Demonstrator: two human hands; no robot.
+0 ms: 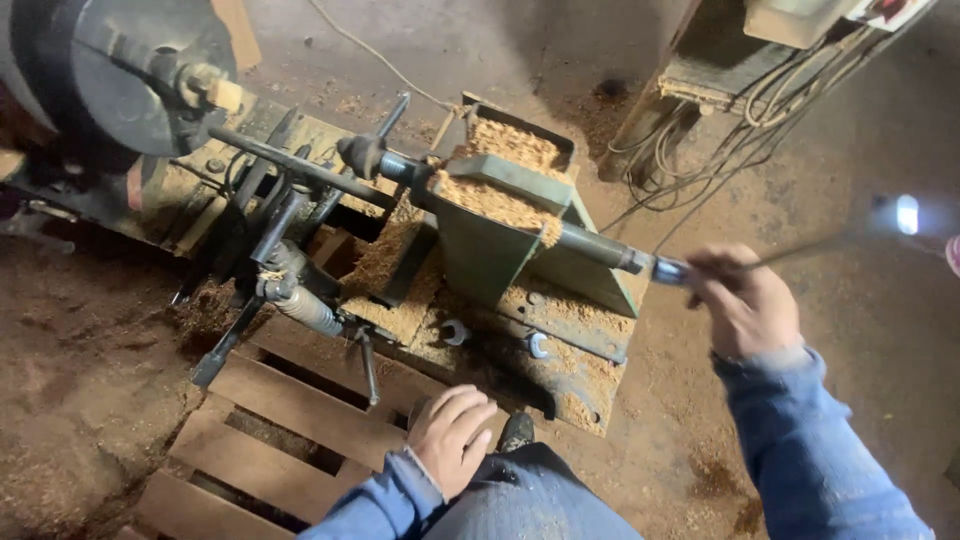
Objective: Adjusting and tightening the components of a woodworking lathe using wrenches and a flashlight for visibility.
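Two hands are in view, and only one is busy. The right hand [745, 305] is curled tight around a thin metal handle [800, 248] at the end of the long dark shaft [590, 245] of a wood lathe. The handle looks smeared, so it is likely being turned, though the blur makes that hard to tell. The step in hand seems to be winding the green tailstock [500, 250] along. The next move would call for a firm grip and a steady, round turn. The left hand [450, 435] lies loosely bent on the person's knee and holds nothing. The tailstock is hard, flat metal with sharp corners. Soft, crumbly sawdust [495, 200] is piled on top of it. A rough wooden pallet [290, 420] with gaps between its boards lies on the dusty floor below.
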